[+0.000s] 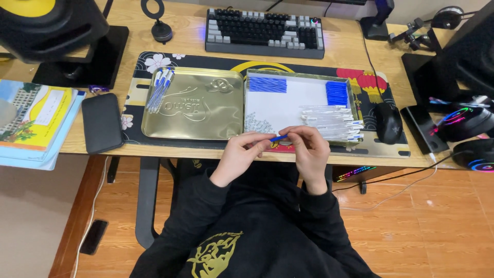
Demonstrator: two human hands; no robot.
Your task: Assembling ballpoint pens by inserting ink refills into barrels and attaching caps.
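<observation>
The left hand [241, 154] and the right hand [310, 149] are shown low in the centre of the frame, just in front of the near edge of the tabletop [360, 49], with the fingers of both closed on a small blue pen part [278, 138] held between them. Directly above the hands, an open gold tin is seen: its lid [193, 105] lies flat to the left, and its white-lined tray [293, 100] lies to the right. A bundle of assembled blue-and-white pens [159, 88] is placed at the upper left corner of the lid. Within the tray, a patch of blue refills [267, 84] is seen at upper left, a stack of blue caps [337, 93] at upper right, a row of clear pen barrels [332, 122] along the right side, and a heap of small metal springs [257, 123] at lower left. A black mouse [388, 122] is placed right of the tray, a keyboard [264, 31] at the top of the frame, and a black pouch [102, 122] and a stack of books [36, 116] at the left.
</observation>
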